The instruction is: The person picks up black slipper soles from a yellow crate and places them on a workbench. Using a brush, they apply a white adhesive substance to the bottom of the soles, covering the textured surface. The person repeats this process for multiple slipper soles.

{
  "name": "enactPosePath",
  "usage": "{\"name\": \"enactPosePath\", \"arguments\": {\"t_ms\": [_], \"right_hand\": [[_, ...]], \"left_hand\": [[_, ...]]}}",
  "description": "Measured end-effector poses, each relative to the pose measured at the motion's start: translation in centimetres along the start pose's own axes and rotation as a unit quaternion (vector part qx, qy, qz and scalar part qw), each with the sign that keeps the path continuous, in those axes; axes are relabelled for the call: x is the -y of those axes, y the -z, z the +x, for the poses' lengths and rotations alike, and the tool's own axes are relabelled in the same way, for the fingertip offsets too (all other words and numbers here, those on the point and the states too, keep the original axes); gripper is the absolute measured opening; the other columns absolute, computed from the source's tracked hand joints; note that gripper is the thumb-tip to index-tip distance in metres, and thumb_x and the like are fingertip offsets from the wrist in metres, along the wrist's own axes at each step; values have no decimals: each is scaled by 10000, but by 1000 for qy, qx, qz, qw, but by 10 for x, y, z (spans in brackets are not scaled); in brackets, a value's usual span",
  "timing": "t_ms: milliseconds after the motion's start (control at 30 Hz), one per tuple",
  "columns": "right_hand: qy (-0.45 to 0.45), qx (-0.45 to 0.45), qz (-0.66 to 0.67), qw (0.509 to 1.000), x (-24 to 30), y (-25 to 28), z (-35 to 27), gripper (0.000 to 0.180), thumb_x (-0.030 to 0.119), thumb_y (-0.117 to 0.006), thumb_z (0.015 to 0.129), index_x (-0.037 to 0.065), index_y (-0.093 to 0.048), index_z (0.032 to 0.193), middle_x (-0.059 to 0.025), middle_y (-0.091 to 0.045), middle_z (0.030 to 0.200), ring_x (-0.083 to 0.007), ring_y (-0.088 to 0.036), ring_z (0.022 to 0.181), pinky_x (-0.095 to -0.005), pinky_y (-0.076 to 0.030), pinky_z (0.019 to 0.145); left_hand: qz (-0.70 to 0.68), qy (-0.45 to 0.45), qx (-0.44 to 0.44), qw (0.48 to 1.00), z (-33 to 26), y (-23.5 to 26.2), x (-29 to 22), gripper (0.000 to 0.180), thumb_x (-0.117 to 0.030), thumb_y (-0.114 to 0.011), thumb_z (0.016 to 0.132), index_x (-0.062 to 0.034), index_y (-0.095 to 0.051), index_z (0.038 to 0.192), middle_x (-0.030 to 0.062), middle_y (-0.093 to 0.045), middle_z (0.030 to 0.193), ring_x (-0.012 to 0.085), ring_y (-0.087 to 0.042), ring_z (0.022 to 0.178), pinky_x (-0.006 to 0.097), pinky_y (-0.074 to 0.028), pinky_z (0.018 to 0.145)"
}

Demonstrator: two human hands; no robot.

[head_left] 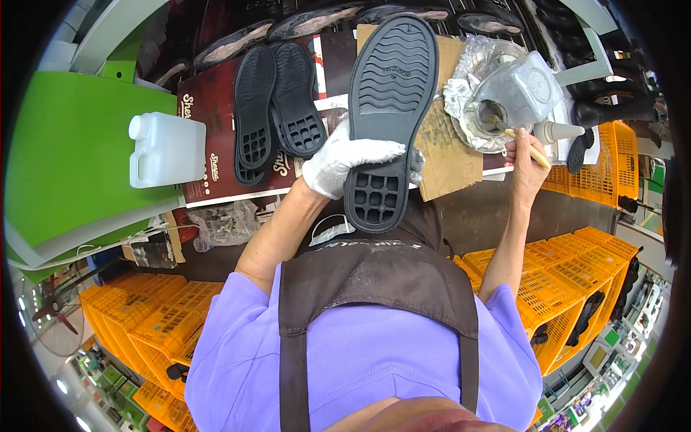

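In the head view, a white-gloved left hand [354, 160], mine, is wrapped round a black rubber shoe sole [394, 86]. The sole's wavy tread faces up, its grid-patterned heel toward me. My bare right hand [529, 162] grips a brush [536, 153] by its pale handle. The brush's far end reaches the round mouth of a clear plastic container [529, 90] tipped on its side; its bristles are hard to make out. Crumpled foil [464, 104] lies under and around the container. A squeeze bottle's pale nozzle [558, 132] points right beside my right hand.
Several more black soles [255, 108] lie stacked left of my gloved hand. Further left, a white jug [168, 151] stands by a green surface [79, 137]. Brown cardboard [452, 158] covers the bench under the held sole. Shoe uppers [313, 23] line the back; orange crates [561, 277] flank me.
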State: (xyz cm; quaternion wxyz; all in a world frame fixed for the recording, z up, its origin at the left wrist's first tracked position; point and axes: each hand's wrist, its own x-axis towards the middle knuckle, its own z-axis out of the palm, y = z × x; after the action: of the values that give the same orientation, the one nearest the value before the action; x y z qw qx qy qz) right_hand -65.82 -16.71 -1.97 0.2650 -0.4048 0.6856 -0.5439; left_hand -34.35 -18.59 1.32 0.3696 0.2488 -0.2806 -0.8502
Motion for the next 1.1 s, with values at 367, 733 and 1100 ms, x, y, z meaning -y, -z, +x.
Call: {"name": "enactPosePath", "arguments": {"t_ms": [367,733,1100], "right_hand": [[-22,62,-36,997,24,16,-3,222,233,-657,849,11,-670,863,-23,-617,653,-48,-534,562,-181,-437,524],[135,360,-273,882,56,28,18,200,43,-655,768,15,-662,967,-55,-509,707,-164,-493,685,-279,-387,635],[-33,197,-5,980,30,31,21,191,161,-618,863,-5,-641,957,-36,-597,691,-81,-501,561,-191,-414,526]], "left_hand": [[-56,-33,40,997,5,7,3,646,-510,-293,947,24,-369,1301,248,-539,1147,304,-608,962,409,-515,836],[-63,-56,19,996,3,30,21,686,-189,-720,763,-37,-369,1333,104,-517,1242,234,-479,1182,398,-389,1001],[38,-247,-74,965,13,38,28,692,102,-645,747,-110,-332,1327,110,-502,1248,217,-518,1134,342,-464,947]]}}
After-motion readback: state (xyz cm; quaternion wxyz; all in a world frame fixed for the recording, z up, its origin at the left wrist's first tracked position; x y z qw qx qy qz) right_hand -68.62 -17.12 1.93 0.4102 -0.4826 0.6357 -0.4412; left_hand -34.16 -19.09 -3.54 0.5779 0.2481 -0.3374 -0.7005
